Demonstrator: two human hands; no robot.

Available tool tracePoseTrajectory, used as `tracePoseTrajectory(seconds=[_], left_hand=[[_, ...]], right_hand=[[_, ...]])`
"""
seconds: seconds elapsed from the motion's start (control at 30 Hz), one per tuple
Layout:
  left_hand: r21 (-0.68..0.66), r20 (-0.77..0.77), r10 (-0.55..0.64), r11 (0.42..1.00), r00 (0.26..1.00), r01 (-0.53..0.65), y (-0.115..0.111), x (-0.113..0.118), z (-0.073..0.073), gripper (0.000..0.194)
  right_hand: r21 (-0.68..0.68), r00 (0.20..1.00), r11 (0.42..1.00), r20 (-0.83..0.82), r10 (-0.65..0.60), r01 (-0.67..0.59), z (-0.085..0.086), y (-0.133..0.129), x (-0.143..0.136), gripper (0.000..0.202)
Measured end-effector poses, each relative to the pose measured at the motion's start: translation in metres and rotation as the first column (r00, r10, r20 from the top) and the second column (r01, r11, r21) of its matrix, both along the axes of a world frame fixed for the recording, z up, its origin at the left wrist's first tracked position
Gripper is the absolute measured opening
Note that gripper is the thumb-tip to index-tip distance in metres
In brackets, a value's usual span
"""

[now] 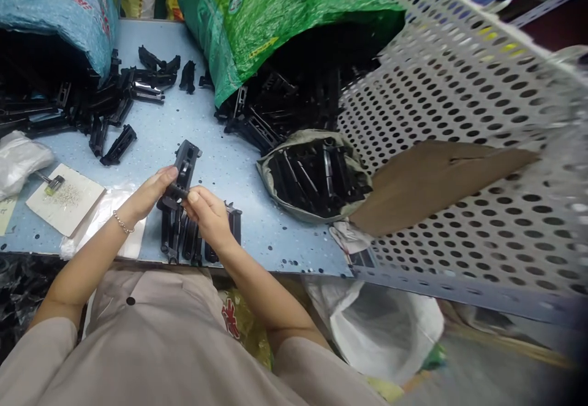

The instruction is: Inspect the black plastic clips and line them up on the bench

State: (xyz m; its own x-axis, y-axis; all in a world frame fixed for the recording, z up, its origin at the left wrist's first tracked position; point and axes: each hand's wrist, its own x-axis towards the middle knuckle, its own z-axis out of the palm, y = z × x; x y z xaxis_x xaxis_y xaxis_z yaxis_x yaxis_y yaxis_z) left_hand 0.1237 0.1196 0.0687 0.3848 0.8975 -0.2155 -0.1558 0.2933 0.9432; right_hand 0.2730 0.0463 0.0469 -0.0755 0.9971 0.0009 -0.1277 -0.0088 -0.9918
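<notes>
Over the front of the table, both hands grip one long black plastic part (187, 160), tilted with its far end up. My left hand (158, 188) is closed on its left side, wearing a chain bracelet. My right hand (207, 209) pinches the near end from the right; what its fingertips cover is hidden. Just beneath the hands, several similar black parts (235, 225) lie side by side near the table edge. Left of them is a clear plastic bag (126, 228). A pale square board (68, 207) with small grains carries a small tool with a metal shaft (55, 184).
Black parts spill from a blue sack (68, 11) and a green sack (275, 8) onto the blue table (169, 121). A cloth bag (271, 191) of parts stands right, beside a perforated metal panel (459, 100) with brown cardboard (436, 179). Below hangs a white sack (381, 332).
</notes>
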Motion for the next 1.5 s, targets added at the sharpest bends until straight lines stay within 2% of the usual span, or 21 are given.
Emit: tracePoseTrajectory(seconds=[0.07, 0.13, 0.2, 0.27, 0.33, 0.4, 0.47, 0.53, 0.6, 0.7, 0.73, 0.8, 0.83, 0.9, 0.97, 1.0, 1.07, 1.17, 1.23, 1.37, 1.5], left_hand=[[-0.068, 0.068, -0.120, 0.990, 0.990, 0.125, -0.003, -0.004, 0.005, 0.035], [-0.098, 0.100, -0.146, 0.983, 0.984, 0.156, -0.011, -0.015, 0.003, 0.044], [-0.106, 0.072, -0.126, 0.985, 0.989, 0.133, -0.023, -0.030, -0.009, 0.058], [-0.069, -0.039, -0.111, 0.992, 0.993, 0.108, -0.041, -0.042, -0.028, 0.070], [0.026, -0.211, -0.089, 0.995, 0.973, 0.096, -0.061, -0.049, -0.049, 0.079], [0.120, -0.393, -0.055, 0.987, 0.918, 0.110, -0.076, -0.049, -0.066, 0.082], [0.202, -0.532, -0.019, 0.968, 0.846, 0.149, -0.085, -0.046, -0.072, 0.081], [0.288, -0.627, -0.038, 0.917, 0.778, 0.276, -0.088, -0.044, -0.065, 0.080], [0.374, -0.697, -0.091, 0.800, 0.712, 0.469, -0.087, -0.046, -0.047, 0.079], [0.456, -0.767, -0.075, 0.635, 0.637, 0.624, -0.084, -0.054, -0.019, 0.070], [0.481, -0.770, -0.028, 0.630, 0.637, 0.609, -0.084, -0.058, -0.013, 0.065], [0.545, -0.739, 0.130, 0.693, 0.662, 0.472, -0.085, -0.068, -0.009, 0.054], [0.573, -0.708, 0.229, 0.739, 0.669, 0.354, -0.086, -0.073, -0.013, 0.047], [0.579, -0.686, 0.384, 0.803, 0.619, 0.143, -0.090, -0.080, -0.027, 0.033], [0.553, -0.740, 0.432, 0.827, 0.515, 0.100, -0.096, -0.082, -0.048, 0.024], [0.537, -0.778, 0.427, 0.833, 0.460, 0.135, -0.098, -0.082, -0.058, 0.020], [0.516, -0.820, 0.413, 0.833, 0.397, 0.199, -0.100, -0.081, -0.075, 0.014], [0.474, -0.791, 0.352, 0.869, 0.500, 0.138, -0.096, -0.087, -0.085, 0.017], [0.409, -0.715, 0.315, 0.912, 0.624, 0.008, -0.091, -0.097, -0.084, 0.013], [0.216, -0.494, 0.358, 0.933, 0.793, -0.287, -0.086, -0.119, -0.074, 0.020], [0.105, -0.383, 0.351, 0.936, 0.855, -0.337, -0.087, -0.122, -0.068, 0.023]], right_hand=[[0.027, 0.982, 0.995, 0.167, 0.092, -0.098, -0.004, -0.004, 0.007, 0.043], [0.081, 0.914, 0.976, 0.374, 0.159, -0.203, -0.011, -0.012, 0.018, 0.040], [0.155, 0.793, 0.965, 0.604, 0.075, -0.209, -0.027, -0.023, 0.033, 0.039], [0.205, 0.622, 0.970, 0.779, -0.082, -0.129, -0.050, -0.031, 0.049, 0.043], [0.179, 0.473, 0.980, 0.873, -0.119, -0.083, -0.073, -0.035, 0.062, 0.048], [0.136, 0.423, 0.987, 0.902, -0.086, -0.090, -0.086, -0.033, 0.070, 0.049], [0.166, 0.451, 0.979, 0.887, -0.096, -0.119, -0.082, -0.029, 0.071, 0.054], [0.238, 0.520, 0.945, 0.850, -0.091, -0.225, -0.063, -0.026, 0.064, 0.064], [0.277, 0.551, 0.865, 0.835, -0.001, -0.418, -0.038, -0.025, 0.053, 0.072], [0.228, 0.463, 0.771, 0.881, 0.098, -0.595, -0.016, -0.025, 0.041, 0.065], [0.197, 0.433, 0.783, 0.896, 0.101, -0.590, -0.015, -0.025, 0.040, 0.059], [0.130, 0.428, 0.860, 0.897, 0.110, -0.493, -0.022, -0.023, 0.045, 0.049], [0.095, 0.474, 0.909, 0.872, 0.120, -0.405, -0.027, -0.022, 0.050, 0.047], [-0.001, 0.674, 0.984, 0.728, 0.124, -0.180, -0.038, -0.021, 0.057, 0.044], [-0.166, 0.913, 0.986, 0.400, 0.085, -0.019, -0.043, -0.023, 0.055, 0.043], [-0.259, 0.982, 0.966, 0.181, 0.058, -0.009, -0.043, -0.025, 0.049, 0.044], [-0.390, 0.970, 0.912, -0.240, 0.033, -0.127, -0.040, -0.030, 0.028, 0.047], [-0.439, 0.820, 0.832, -0.571, 0.034, -0.340, -0.034, -0.037, -0.012, 0.044], [-0.464, 0.801, 0.809, -0.599, 0.014, -0.362, -0.034, -0.038, -0.031, 0.037], [-0.492, 0.898, 0.842, -0.440, -0.019, -0.223, -0.033, -0.036, -0.035, 0.030], [-0.412, 0.858, 0.849, -0.507, 0.088, -0.331, -0.026, -0.029, -0.037, 0.037]])
